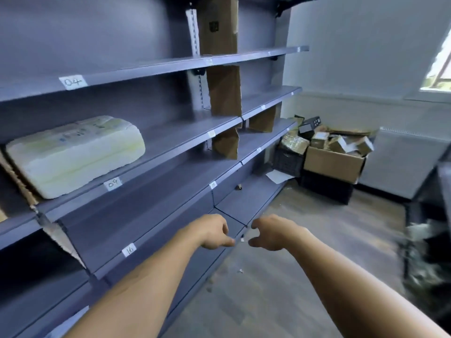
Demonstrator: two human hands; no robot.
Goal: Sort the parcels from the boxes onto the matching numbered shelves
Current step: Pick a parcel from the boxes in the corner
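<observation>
Grey metal shelves (151, 152) run along the left, with paper labels 04 (72, 82), 09 (112, 183), 15 (213, 184) and 16 (129, 249). A white wrapped parcel (75, 154) lies on the shelf above label 09. My left hand (212, 231) and right hand (271, 232) reach out side by side in front of the lower shelf edge, fingers loosely curled, nothing in either. A cardboard box (333, 164) heaped with parcels (341, 142) stands on black crates in the far corner.
Brown cardboard dividers (224, 91) stand upright between shelf bays. A black crate (288, 159) with a wrapped packet sits next to the box. A dark cart or table (429, 215) is at the right edge. A radiator cover (402, 162) lines the far wall. Scraps lie on the wooden floor.
</observation>
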